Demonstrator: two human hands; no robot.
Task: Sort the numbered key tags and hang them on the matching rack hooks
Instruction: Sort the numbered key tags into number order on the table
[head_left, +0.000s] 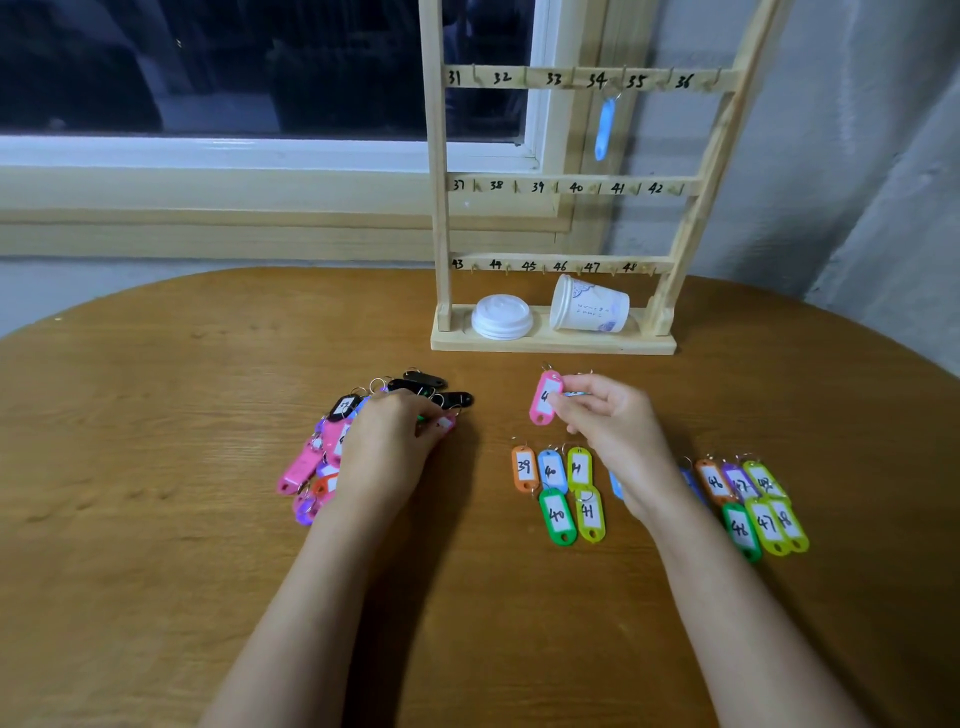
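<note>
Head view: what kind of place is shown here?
Likely an ordinary indoor room, perhaps at night: a wooden table stands beside a dark window, and a handwritten-numbered wooden key rack holds a paper cup on its base.

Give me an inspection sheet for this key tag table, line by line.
Surface: wooden table with a rounded edge.
Job's things: numbered rack; one blue tag hanging between labels 34 and 35; unsorted pile on the left; sorted rows on the right.
Clutter: paper cup on its side and a lid, both on the rack base.
Grips: left hand holds a loose tag at the pile; right hand pinches a pink tag.
Cables: nothing seen.
Surroundings: dark window, grey wall.
</note>
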